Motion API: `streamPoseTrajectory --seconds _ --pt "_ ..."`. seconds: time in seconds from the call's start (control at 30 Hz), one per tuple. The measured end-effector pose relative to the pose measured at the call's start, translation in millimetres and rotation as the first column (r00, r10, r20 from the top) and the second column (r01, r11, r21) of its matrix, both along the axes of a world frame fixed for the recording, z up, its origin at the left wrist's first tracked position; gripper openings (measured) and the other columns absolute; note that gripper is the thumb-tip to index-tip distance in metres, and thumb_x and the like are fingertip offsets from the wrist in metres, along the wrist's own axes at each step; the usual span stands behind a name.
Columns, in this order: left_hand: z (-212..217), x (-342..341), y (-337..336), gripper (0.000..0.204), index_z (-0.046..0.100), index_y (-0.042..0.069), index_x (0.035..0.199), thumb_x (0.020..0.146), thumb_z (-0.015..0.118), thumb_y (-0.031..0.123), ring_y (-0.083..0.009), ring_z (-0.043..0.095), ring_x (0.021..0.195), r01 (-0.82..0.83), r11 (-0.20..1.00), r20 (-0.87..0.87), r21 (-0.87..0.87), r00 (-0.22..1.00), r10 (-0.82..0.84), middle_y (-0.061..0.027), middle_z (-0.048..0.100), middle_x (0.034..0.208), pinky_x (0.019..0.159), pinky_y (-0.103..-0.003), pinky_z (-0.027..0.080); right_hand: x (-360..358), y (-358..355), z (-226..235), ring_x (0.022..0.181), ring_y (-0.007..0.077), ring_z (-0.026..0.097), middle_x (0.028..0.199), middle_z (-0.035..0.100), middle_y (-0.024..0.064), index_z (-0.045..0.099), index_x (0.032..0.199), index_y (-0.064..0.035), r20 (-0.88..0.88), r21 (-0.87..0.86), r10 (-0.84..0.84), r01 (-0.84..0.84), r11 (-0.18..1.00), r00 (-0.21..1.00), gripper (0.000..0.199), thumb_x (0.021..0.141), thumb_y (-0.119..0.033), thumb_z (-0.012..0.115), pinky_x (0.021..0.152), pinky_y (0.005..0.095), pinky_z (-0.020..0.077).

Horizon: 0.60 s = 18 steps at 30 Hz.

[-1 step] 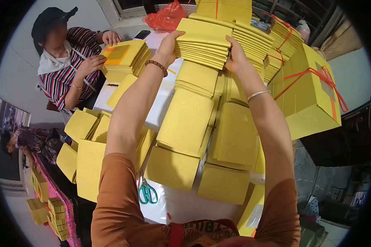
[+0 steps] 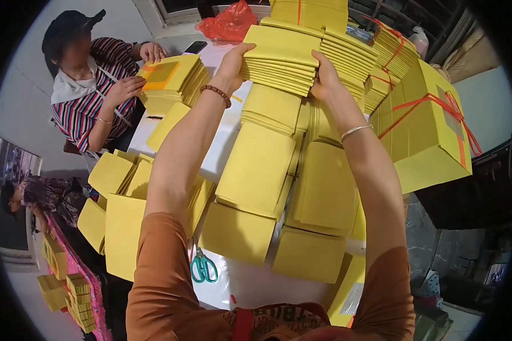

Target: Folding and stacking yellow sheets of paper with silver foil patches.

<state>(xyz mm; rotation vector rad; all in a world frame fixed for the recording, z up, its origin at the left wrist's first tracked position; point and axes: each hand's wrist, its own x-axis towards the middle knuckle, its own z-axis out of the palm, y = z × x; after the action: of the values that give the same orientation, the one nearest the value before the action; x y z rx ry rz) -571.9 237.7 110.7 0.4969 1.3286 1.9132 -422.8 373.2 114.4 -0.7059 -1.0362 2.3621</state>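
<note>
Both arms reach to the far side of the table, where a stack of folded yellow paper sheets (image 2: 280, 61) is gripped between my hands. My left hand (image 2: 231, 63) closes on its left end, thumb on top. On its right end, my right hand (image 2: 326, 77) presses with the thumb up along the edge. The fingers under the stack are partly hidden. Just right of it stands another layered yellow stack (image 2: 350, 54). Nearer me, flat yellow bundles lie in overlapping rows, among them a left-hand bundle (image 2: 255, 167) and a right-hand bundle (image 2: 324, 184).
Green-handled scissors (image 2: 203, 267) lie near the front edge. A large yellow block tied with red string (image 2: 424, 131) stands at right. At left, a co-worker's hands rest on a yellow stack with an orange patch (image 2: 164, 75). A red plastic bag (image 2: 228, 23) and a phone (image 2: 197, 47) are behind.
</note>
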Motion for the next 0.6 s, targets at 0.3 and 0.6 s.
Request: streamPoseTrajectory --seconds 0.3,0.6 --pt "-9 2 3 0.036 0.055 0.001 0.111 0.088 0.051 0.029 -0.0213 0.06 0.094 0.001 1.0 0.007 -0.026 1.0 -0.001 -0.0096 0.063 0.106 0.084 -0.038 0.046 -5 1 -16 0.108 0.0316 0.053 0.12 0.054 0.0169 0.048 0.121 0.001 -0.022 -0.071 -0.022 0.02 0.997 1.0 0.044 0.095 -0.035 0.042 0.097 0.0435 0.042" --pt "-30 -11 21 0.035 0.058 -0.004 0.107 0.084 0.057 0.022 -0.0227 0.059 0.089 -0.121 0.993 0.052 0.006 0.991 0.12 -0.0137 0.062 0.101 0.078 -0.034 0.046 -16 16 -31 0.109 0.0277 0.053 0.122 0.054 0.0133 0.05 0.122 -0.0051 -0.007 -0.028 -0.072 0.072 0.997 0.997 0.044 0.095 -0.038 0.042 0.096 0.0416 0.0422"
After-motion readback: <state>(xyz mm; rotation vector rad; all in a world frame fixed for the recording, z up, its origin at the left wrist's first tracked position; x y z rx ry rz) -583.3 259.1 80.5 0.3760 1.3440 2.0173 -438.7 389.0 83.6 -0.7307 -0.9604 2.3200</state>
